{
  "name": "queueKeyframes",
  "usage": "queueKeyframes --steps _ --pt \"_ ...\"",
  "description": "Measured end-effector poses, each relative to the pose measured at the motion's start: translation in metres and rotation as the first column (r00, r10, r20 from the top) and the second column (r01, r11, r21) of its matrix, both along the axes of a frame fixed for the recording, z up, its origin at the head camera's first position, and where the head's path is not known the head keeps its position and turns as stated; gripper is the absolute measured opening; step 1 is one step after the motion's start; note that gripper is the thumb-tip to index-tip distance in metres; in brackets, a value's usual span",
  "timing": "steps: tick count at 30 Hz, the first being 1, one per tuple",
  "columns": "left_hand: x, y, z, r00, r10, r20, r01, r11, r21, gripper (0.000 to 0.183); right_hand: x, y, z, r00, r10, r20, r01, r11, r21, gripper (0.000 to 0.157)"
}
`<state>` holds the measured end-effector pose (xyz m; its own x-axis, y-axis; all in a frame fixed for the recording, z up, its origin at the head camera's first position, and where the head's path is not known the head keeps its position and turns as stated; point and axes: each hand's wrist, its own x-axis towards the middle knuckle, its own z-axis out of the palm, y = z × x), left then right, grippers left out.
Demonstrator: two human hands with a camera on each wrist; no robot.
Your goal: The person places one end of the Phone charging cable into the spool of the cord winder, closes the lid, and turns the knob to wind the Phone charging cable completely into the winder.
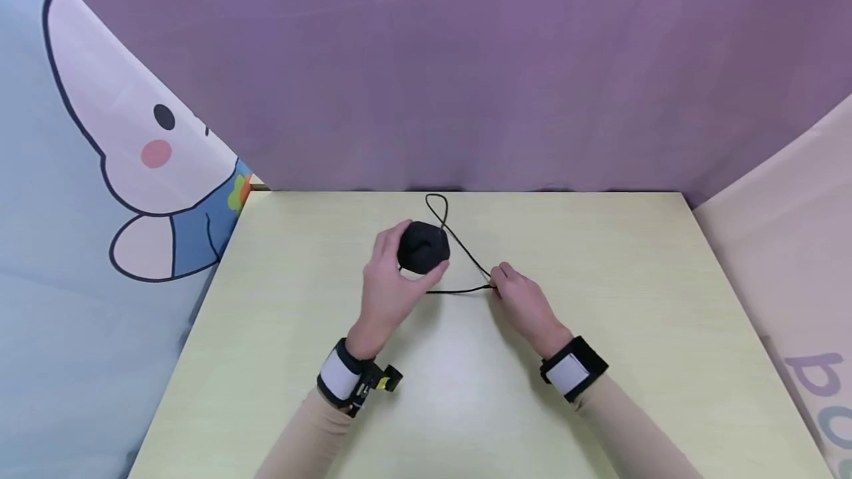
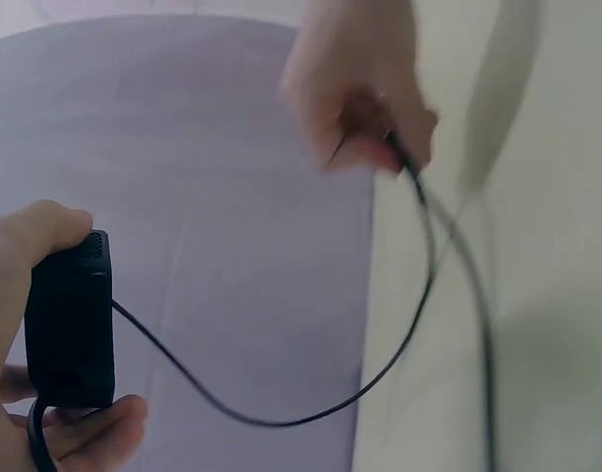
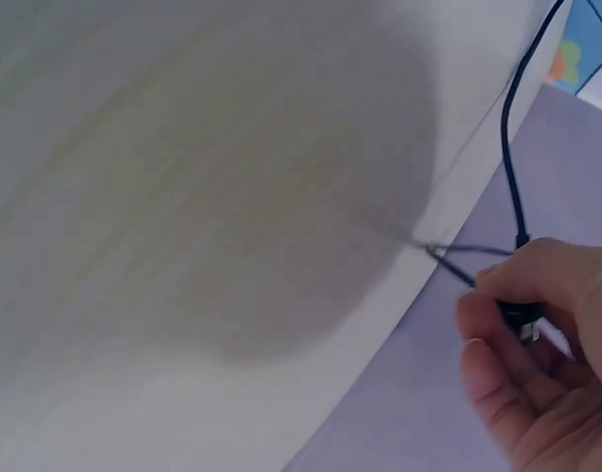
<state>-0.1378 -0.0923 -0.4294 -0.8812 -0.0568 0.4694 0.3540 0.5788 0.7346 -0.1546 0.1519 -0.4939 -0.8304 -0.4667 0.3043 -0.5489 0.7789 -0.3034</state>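
Observation:
My left hand (image 1: 389,283) grips a small black block-like device (image 1: 424,248) by its edges, thumb on one side and fingers on the other. From above the device looks roughly six-sided; in the left wrist view its side is flat, with a finely perforated patch near one corner. A thin black cable (image 2: 271,424) leaves it and curves across to my right hand (image 1: 522,301). There my thumb and fingers pinch the cable's end, a black plug (image 3: 518,314) with a metal tip. A loop of the cable (image 1: 436,195) sticks out beyond the device.
Both hands are over a pale wood-grain table (image 1: 652,316). A purple cloth (image 1: 466,80) hangs along its far edge. A light blue cloth with a cartoon figure (image 1: 166,168) is on the left, and a pale cloth (image 1: 785,257) on the right.

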Motion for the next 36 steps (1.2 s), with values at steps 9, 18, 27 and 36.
queueKeyframes --steps 9,18,27,36 --pt "0.017 0.028 -0.031 0.994 -0.088 -0.071 0.070 0.972 -0.222 0.081 -0.015 -0.018 -0.001 0.953 -0.116 0.281 0.181 0.959 -0.219 0.012" --pt "0.033 0.036 -0.055 0.978 -0.167 0.122 0.197 0.929 -0.312 0.079 -0.018 -0.018 -0.013 0.906 -0.066 0.419 0.222 0.915 -0.335 0.016" --pt "0.040 0.037 -0.071 0.956 -0.189 0.222 0.264 0.887 -0.379 0.077 -0.011 -0.005 -0.018 0.902 -0.024 0.432 0.194 0.914 -0.355 0.014" --pt "0.041 0.041 -0.079 0.946 -0.194 0.259 0.294 0.850 -0.437 0.077 -0.007 0.007 -0.010 0.922 -0.147 0.359 0.264 0.916 -0.301 0.015"
